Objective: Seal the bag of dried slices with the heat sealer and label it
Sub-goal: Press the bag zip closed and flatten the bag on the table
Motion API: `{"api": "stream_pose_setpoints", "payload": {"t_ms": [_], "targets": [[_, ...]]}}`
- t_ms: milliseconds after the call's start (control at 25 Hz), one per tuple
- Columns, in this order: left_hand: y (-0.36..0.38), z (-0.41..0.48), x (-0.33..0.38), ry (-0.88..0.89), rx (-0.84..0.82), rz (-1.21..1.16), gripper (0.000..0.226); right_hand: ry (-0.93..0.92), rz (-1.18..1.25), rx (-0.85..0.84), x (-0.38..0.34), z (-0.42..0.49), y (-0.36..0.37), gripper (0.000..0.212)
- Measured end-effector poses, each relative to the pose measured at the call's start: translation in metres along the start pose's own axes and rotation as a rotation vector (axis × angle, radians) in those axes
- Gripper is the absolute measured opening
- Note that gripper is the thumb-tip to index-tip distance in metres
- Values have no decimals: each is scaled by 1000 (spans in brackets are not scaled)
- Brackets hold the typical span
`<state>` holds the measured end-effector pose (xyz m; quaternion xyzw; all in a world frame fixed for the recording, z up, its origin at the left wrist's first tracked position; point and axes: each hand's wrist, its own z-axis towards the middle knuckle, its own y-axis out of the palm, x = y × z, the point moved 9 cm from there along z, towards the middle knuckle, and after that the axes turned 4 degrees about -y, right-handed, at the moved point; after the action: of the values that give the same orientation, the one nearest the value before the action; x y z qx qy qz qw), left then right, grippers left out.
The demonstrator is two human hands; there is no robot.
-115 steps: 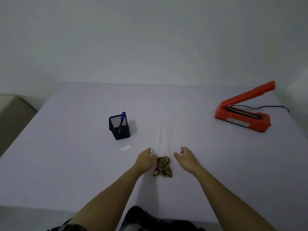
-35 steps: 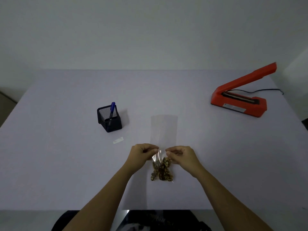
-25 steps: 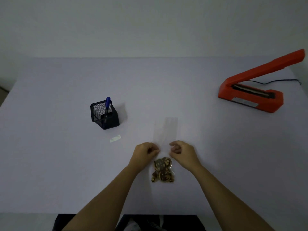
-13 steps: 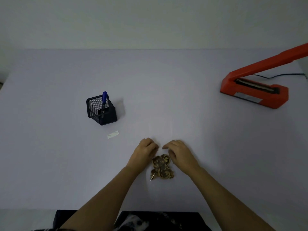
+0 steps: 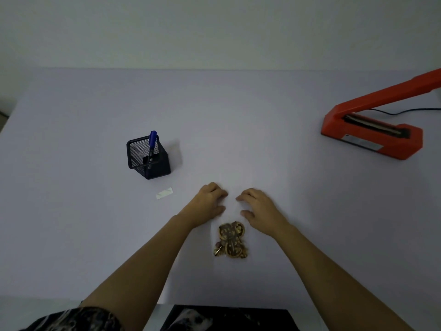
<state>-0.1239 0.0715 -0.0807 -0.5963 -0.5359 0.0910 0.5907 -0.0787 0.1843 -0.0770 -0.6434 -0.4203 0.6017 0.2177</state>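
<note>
Bottom edge: dark patterned clothing (image 5: 71,318), cut off by the frame, so can't say what garment. Both bare forearms reach fwd over the pale table (image 5: 71,223). Bag of dried slices (image 5: 231,240) lies flat on the table near the front edge, btwn the wrists; the brown slices sit bunched at its near end. Its clear upper part runs away btwn the hands and is almost invisible vs the table, so edges and mouth are hard to trace. L hand (image 5: 210,201) and R hand (image 5: 257,206) are knuckles-up w/ fingers curled down, either side of that clear film and apart from each other. Can't tell if the fingertips pinch the film, press it or only rest on the table. Further L: small white label (image 5: 164,193) flat on the table, then a black mesh pen holder (image 5: 148,158) w/ a blue pen (image 5: 152,142) standing in it. Far R: orange heat sealer (image 5: 372,137), arm raised, arm tip cut off at the R edge, black cord (image 5: 405,111) trailing behind. Vs 1.4 s ago: the film stood up, pinched btwn both hands; now it's down flat. Vs 0.5 s ago: hands have spread apart, slices fully uncovered.
</note>
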Motion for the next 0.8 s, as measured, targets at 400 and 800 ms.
{"api": "stream_pose_setpoints", "payload": {"t_ms": [400,800], "targets": [[-13,30,-13,-156,-156,21,92,108,-87,-142,14,24,-15,85],[-13,35,-18,-228,-203,127,119,252,-193,-202,33,29,-19,129]]}}
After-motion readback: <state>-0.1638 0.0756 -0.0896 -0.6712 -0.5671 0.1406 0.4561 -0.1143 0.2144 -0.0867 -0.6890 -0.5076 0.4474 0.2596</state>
